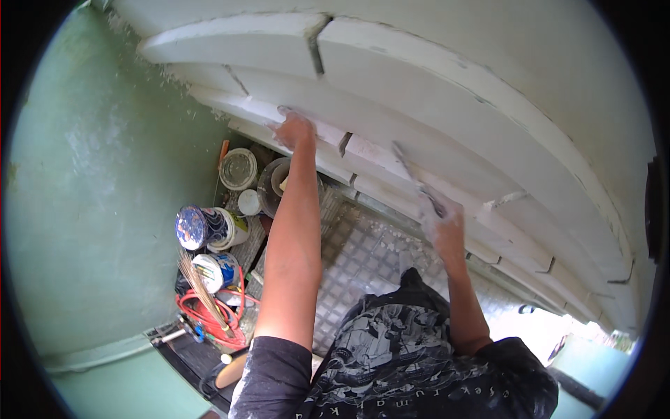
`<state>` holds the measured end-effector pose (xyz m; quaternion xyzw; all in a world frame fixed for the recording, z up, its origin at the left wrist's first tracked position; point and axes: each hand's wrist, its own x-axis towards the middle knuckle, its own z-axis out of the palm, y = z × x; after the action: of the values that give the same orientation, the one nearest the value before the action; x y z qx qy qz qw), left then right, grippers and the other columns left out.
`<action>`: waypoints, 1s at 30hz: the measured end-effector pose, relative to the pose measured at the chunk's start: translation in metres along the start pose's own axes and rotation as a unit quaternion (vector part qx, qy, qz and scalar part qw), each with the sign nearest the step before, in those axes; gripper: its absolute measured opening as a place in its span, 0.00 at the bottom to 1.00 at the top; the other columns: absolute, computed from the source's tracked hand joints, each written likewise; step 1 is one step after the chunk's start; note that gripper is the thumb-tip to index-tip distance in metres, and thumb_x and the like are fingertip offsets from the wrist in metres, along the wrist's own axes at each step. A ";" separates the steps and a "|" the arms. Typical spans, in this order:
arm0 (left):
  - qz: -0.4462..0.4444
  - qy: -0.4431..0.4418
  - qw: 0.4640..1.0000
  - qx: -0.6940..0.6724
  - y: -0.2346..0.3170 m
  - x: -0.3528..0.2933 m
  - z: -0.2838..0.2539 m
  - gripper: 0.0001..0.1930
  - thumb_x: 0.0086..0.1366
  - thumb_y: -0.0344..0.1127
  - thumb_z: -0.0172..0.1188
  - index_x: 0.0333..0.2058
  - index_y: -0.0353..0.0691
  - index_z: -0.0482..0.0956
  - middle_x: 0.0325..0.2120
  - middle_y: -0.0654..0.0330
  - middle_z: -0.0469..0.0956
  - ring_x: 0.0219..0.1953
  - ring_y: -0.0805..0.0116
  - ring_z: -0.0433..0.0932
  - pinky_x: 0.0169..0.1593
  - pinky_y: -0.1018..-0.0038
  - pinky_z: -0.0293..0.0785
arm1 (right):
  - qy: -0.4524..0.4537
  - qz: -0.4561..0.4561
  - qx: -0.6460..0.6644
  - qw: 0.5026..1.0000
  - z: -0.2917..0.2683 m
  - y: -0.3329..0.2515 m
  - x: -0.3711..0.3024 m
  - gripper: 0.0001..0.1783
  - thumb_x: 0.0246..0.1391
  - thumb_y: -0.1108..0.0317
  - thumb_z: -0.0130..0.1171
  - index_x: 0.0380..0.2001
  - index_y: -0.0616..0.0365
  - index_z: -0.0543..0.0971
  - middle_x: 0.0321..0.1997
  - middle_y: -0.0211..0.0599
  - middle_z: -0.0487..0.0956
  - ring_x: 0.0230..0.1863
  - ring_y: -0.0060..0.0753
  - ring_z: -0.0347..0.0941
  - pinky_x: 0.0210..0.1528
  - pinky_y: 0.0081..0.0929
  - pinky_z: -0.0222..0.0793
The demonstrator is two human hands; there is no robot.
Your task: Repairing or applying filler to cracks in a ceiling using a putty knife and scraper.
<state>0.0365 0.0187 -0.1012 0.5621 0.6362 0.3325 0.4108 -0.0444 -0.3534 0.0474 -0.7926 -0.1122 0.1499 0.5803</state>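
Note:
My left hand (pixel 296 131), dusted white, reaches up to the stepped white moulding (pixel 426 84). Its fingers look curled against a lower step, around something small and greyish that I cannot make out. On the right, my right hand (pixel 447 222), also coated white, is closed around a putty knife (pixel 408 164). The thin grey blade points up and left, seen nearly edge-on, close to the moulding's face. Whether the blade touches the surface I cannot tell. Dark gaps (pixel 345 143) cut across the moulding's steps at several places.
Along the green wall (pixel 91 195) at left stand several paint buckets (pixel 192 227), a round lidded tub (pixel 238 169), a stick broom (pixel 202 290) and a coiled red hose (pixel 216 321). White crumbs lie on the tiled floor (pixel 356 262) below the moulding.

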 end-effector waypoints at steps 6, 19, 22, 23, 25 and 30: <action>-0.090 0.044 0.995 -0.022 0.078 -0.043 -0.072 0.38 0.65 0.60 0.46 0.66 0.42 0.53 0.60 0.34 0.59 0.63 0.42 0.60 0.63 0.57 0.60 | -0.017 0.065 0.007 0.998 0.008 -0.034 -0.006 0.18 0.59 0.64 0.57 0.50 0.61 0.78 0.19 0.25 0.70 0.16 0.12 0.60 0.17 0.17 0.55; -0.089 0.065 0.994 -0.019 0.080 -0.041 -0.073 0.39 0.64 0.58 0.48 0.67 0.47 0.50 0.58 0.33 0.61 0.60 0.43 0.63 0.59 0.56 0.64 | -0.046 0.094 0.062 0.993 0.038 -0.046 0.012 0.21 0.60 0.62 0.57 0.51 0.66 0.75 0.21 0.24 0.69 0.13 0.11 0.57 0.13 0.14 0.47; -0.085 0.076 0.993 -0.014 0.076 -0.041 -0.076 0.38 0.64 0.58 0.48 0.67 0.46 0.50 0.56 0.35 0.63 0.58 0.43 0.65 0.58 0.54 0.64 | -0.042 0.082 0.065 0.994 0.032 -0.039 0.005 0.22 0.60 0.60 0.57 0.50 0.66 0.76 0.20 0.24 0.68 0.13 0.10 0.56 0.12 0.13 0.46; -0.089 0.086 0.992 -0.018 0.075 -0.036 -0.079 0.38 0.64 0.58 0.48 0.67 0.46 0.50 0.56 0.35 0.63 0.58 0.43 0.65 0.58 0.54 0.64 | -0.044 0.079 0.081 0.993 0.027 -0.034 0.002 0.22 0.60 0.60 0.57 0.50 0.67 0.76 0.20 0.24 0.68 0.13 0.10 0.55 0.12 0.13 0.45; -0.072 0.094 0.993 -0.020 0.072 -0.043 -0.077 0.38 0.64 0.58 0.48 0.67 0.46 0.51 0.55 0.36 0.63 0.57 0.43 0.66 0.58 0.53 0.65 | -0.055 0.093 0.075 0.991 0.024 -0.039 0.001 0.22 0.61 0.60 0.56 0.50 0.67 0.75 0.20 0.24 0.68 0.13 0.10 0.55 0.12 0.12 0.46; -0.070 0.097 0.992 -0.026 0.084 -0.047 -0.071 0.38 0.64 0.57 0.49 0.67 0.45 0.51 0.56 0.36 0.63 0.57 0.43 0.65 0.57 0.53 0.65 | -0.068 0.074 0.060 0.993 0.064 -0.048 0.023 0.20 0.61 0.62 0.56 0.50 0.66 0.75 0.20 0.24 0.68 0.12 0.10 0.55 0.12 0.12 0.46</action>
<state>0.0112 -0.0124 0.0110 0.4704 0.7022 0.3723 0.3834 -0.0470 -0.2746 0.0730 -0.7506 -0.0833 0.2528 0.6048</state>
